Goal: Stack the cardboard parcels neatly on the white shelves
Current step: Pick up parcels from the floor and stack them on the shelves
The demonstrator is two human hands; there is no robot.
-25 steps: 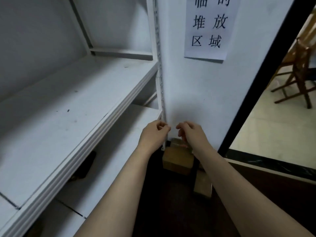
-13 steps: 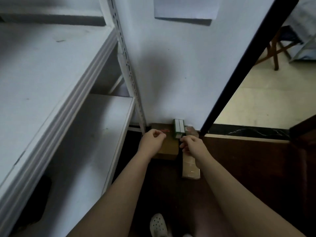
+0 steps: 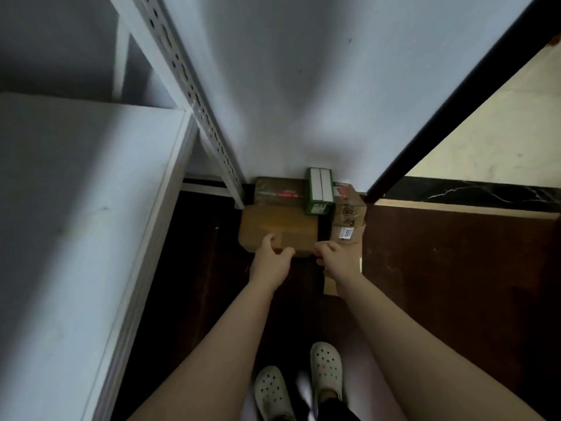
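Lower now than half a second ago, the left hand (image 3: 270, 262) and right hand (image 3: 337, 259) have reached the near edge of the parcel (image 3: 277, 227), and the view has tipped down to show two white shoes (image 3: 326, 366). The left hand grips the near edge, thumb on top and fingers curled under. The right hand's fingers curl round the near right corner. That brown parcel lies on the dark floor (image 3: 455, 268) at the foot of the wall (image 3: 303, 86). A taped parcel (image 3: 276, 191) sits behind it against the wall, with a green box (image 3: 318, 189) on top. A labelled parcel (image 3: 347, 220) lies just to the right. The white shelf (image 3: 76, 208) and its perforated post (image 3: 188, 86) stand to the left.
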